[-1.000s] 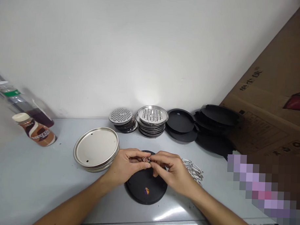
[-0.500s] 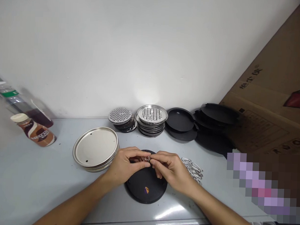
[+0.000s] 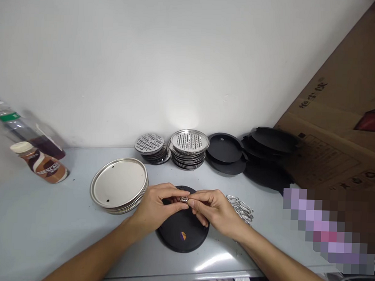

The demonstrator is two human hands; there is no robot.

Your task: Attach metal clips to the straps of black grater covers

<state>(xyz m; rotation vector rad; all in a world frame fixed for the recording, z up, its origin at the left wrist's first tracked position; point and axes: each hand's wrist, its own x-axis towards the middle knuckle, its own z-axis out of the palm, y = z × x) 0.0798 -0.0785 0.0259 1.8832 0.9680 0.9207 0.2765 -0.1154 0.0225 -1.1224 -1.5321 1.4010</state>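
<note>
My left hand [image 3: 156, 205] and my right hand [image 3: 217, 209] meet over a round black plate [image 3: 184, 234], thumb and fingertips pinched. Between their tips is a small shiny metal ring-like piece [image 3: 183, 199]; its exact kind is too small to make out. The plate lies on the table and bears a small orange and purple mark. Just right of my right hand lies a loose pile of metal wire clips [image 3: 240, 208], partly behind that hand. Left of my left hand stands a stack of round silver lids [image 3: 120, 183].
Along the wall stand perforated metal discs [image 3: 149, 143], grater plates [image 3: 190, 141] and black round trays [image 3: 225, 148]. More black pans [image 3: 272, 141] lean by a cardboard box [image 3: 335, 141]. A brown drink bottle [image 3: 43, 164] and a dark-liquid bottle [image 3: 36, 135] lie tilted at left.
The metal piece has turned slightly between my fingertips, and my right fingers have shifted a little. The whole view has moved slightly; both hands stay over the black plate.
</note>
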